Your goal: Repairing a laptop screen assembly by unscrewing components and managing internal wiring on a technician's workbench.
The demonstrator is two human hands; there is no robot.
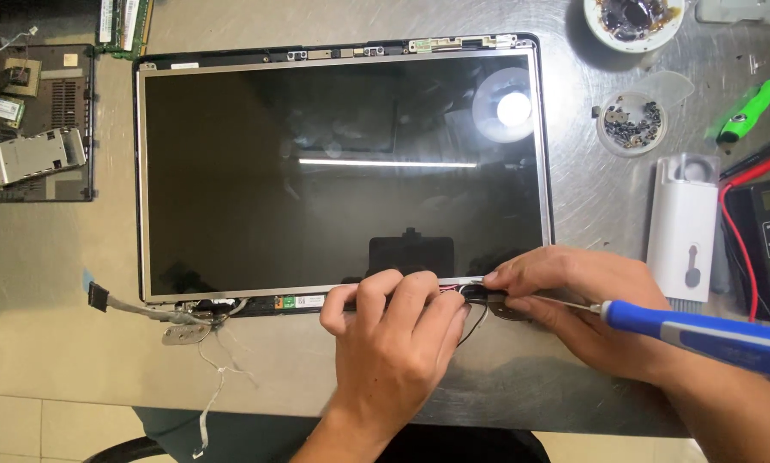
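Glossy black screen panel (342, 171); right hand (573, 296) grips blue-handled screwdriver (702, 333).

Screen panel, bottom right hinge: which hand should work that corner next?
Right, probably. The right hand holds the blue-handled screwdriver, its fingers at the hinge corner of the screen panel. The left hand rests on the bottom edge beside it, steadying.

left hand (393, 330): curled, knuckles up | right hand (573, 296): fingers pinched
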